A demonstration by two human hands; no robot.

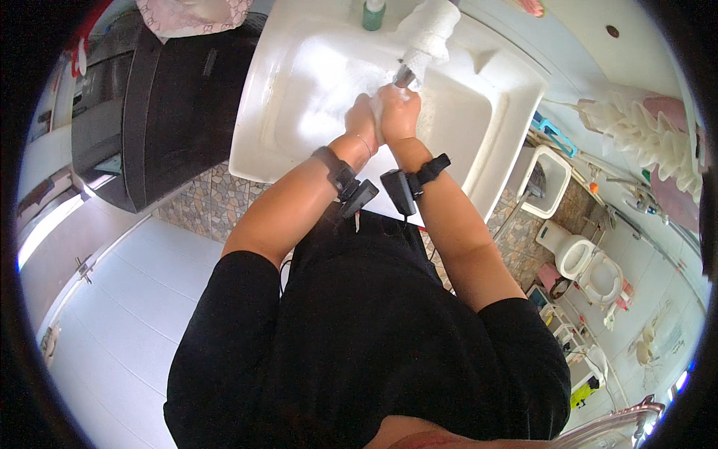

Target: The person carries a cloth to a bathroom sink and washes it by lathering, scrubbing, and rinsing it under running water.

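Observation:
Over the white sink basin (460, 112), my left hand (362, 118) and my right hand (400, 109) are close together just below the metal faucet spout (404, 76). A strip of whitish, wet-looking material (380, 120) shows between the hands; whether it is cloth or foam is unclear. Both hands look curled, and their fingertips are hidden. White textured material (429, 33) is wrapped around the faucet body. A green bottle (373, 17) stands on the sink's back ledge.
A black appliance (185, 106) with a pink patterned cloth (193, 17) on top stands left of the sink. To the right are a white basin (552, 179) with a mop (537, 182), a toilet (575, 258) and a shelf rack (564, 331). A ruffled sponge-like thing (645, 134) hangs at right.

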